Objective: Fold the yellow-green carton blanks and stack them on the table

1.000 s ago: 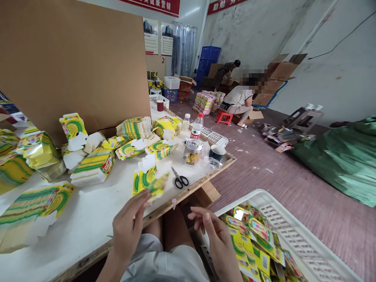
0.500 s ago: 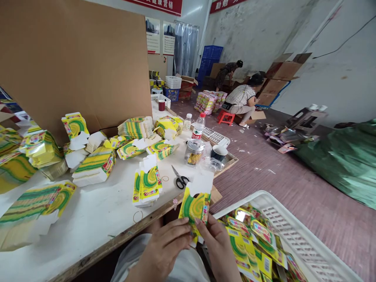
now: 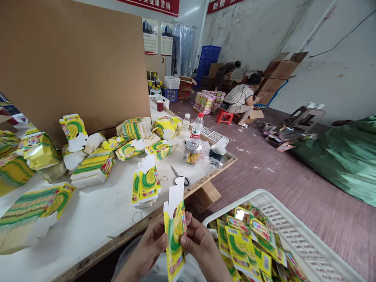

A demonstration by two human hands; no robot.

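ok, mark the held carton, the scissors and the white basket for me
Held carton (image 3: 175,247): head view, on its printed face, below the open top.
Scissors (image 3: 176,172): head view, on the blades, just short of the handles.
White basket (image 3: 296,231): head view, on its slotted wall.

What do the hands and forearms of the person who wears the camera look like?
The left hand and right hand wear no gloves, and no rings can be seen. No sleeves show on the forearms. Pale grey clothing shows below them.
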